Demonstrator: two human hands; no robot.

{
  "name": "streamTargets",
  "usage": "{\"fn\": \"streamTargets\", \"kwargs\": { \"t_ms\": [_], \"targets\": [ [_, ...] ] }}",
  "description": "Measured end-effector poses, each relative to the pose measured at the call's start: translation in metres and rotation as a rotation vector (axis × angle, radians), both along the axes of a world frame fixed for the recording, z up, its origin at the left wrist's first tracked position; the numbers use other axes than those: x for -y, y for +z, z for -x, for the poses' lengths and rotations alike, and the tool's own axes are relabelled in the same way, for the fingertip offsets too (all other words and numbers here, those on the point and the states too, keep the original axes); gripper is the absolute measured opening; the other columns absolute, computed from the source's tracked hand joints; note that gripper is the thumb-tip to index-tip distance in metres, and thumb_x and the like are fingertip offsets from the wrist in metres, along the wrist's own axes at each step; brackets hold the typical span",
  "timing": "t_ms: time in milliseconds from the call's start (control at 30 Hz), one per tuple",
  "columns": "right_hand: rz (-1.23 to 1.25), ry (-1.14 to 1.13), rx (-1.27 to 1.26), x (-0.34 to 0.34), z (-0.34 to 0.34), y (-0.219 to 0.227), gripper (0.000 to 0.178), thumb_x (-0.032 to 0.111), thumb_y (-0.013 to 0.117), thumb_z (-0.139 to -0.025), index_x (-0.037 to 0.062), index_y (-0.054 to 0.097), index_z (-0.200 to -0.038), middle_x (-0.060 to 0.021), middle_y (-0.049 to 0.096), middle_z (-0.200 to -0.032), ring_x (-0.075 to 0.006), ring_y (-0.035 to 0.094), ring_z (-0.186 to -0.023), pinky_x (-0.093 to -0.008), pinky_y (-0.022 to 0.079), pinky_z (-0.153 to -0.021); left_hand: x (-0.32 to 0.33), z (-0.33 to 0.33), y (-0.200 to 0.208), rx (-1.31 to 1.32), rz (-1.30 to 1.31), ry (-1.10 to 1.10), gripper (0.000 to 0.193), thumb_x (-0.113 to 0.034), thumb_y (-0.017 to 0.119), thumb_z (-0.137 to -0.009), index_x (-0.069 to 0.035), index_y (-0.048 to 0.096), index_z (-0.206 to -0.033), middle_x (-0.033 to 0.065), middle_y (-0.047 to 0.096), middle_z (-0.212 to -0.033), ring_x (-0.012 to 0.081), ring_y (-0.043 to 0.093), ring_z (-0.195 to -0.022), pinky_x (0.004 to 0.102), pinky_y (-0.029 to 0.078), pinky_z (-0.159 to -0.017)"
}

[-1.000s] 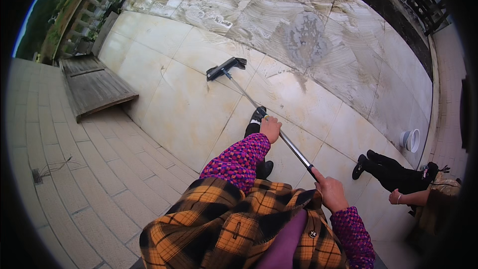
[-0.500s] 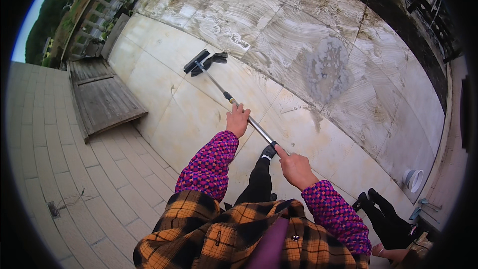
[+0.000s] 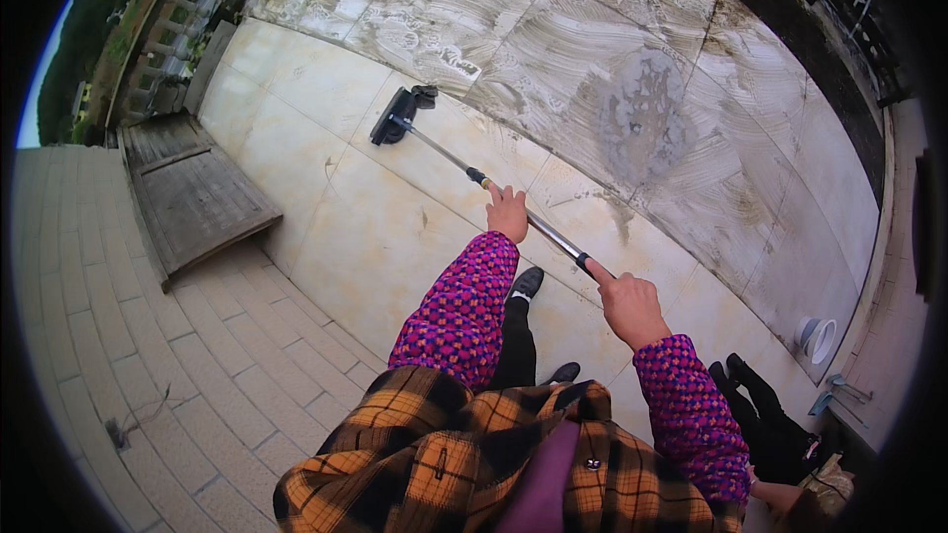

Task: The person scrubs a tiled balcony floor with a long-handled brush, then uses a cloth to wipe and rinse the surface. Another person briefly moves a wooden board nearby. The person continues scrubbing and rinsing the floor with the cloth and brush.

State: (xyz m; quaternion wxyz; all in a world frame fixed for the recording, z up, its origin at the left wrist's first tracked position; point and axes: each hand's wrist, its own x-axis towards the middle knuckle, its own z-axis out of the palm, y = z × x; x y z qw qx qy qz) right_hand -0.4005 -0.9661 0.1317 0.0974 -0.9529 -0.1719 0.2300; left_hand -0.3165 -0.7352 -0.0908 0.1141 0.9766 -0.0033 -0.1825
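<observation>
Basically, left hand (image 3: 509, 215) wraps fingers round the pole (image 3: 553, 234) nearer its black head (image 3: 389, 116); right hand (image 3: 633, 310) likewise, farther down-axis.

Both arms stretched out in front of your body, you stand bare-handed, your left hand (image 3: 508, 213) set farther forward than your right hand (image 3: 630, 308). Your left forearm (image 3: 461, 306), sleeved to the wrist, slants up and to the right; the back of that hand faces upward, its fingers bent in a closed grip. Your right forearm (image 3: 688, 417) angles inward from the lower right, the bare right wrist (image 3: 649, 334) showing above the cuff. The right hand is curled closed, one digit extended toward the upper left. Your hands are apart, neither touching the other. Below them, one leg (image 3: 515, 343) reaches forward.
</observation>
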Motion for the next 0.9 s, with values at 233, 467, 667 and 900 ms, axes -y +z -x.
{"fn": "streamTargets", "kwargs": {
  "t_ms": [233,467,667,900],
  "targets": [
    [0.045,-0.134,-0.109,0.125,0.120,0.036,0.051,0.015,0.060,-0.087,0.0207,0.049,-0.137,-0.0173,0.061,-0.069,-0.0364,0.061,-0.064,-0.0477,0.048,-0.059,0.141,0.089,0.021,0.020,0.127,-0.336,0.032,-0.013,0.064,-0.081,-0.005,0.057,-0.112,0.0189,0.055,-0.114,0.0482,0.033,-0.130,0.0635,0.034,-0.098],
    [0.125,-0.296,-0.191,0.250,0.342,0.111,0.047,0.014,0.059,-0.087,0.0187,0.051,-0.134,-0.0167,0.059,-0.069,-0.0367,0.060,-0.062,-0.0489,0.046,-0.057,0.296,0.282,0.068,-0.136,0.367,-0.669,0.048,-0.022,0.069,-0.081,-0.007,0.049,-0.122,0.0195,0.049,-0.124,0.0488,0.029,-0.132,0.0730,0.021,-0.098],
    [0.245,-0.498,-0.269,0.324,0.483,0.209,0.049,0.012,0.060,-0.085,0.0175,0.052,-0.133,-0.0185,0.060,-0.073,-0.0378,0.060,-0.066,-0.0500,0.045,-0.063,0.427,0.423,0.115,-0.276,0.673,-0.850,0.051,-0.028,0.067,-0.083,-0.009,0.045,-0.126,0.0204,0.044,-0.127,0.0486,0.026,-0.131,0.0806,0.012,-0.095],
    [0.252,-0.790,-0.243,0.336,0.552,0.302,0.048,-0.002,0.065,-0.072,0.0065,0.063,-0.120,-0.0229,0.063,-0.078,-0.0411,0.061,-0.073,-0.0452,0.049,-0.068,0.524,0.521,0.169,-0.397,0.879,-1.082,0.048,-0.026,0.067,-0.083,-0.010,0.045,-0.123,0.0179,0.047,-0.115,0.0378,0.039,-0.118,0.0783,0.016,-0.092]
  ]
}}
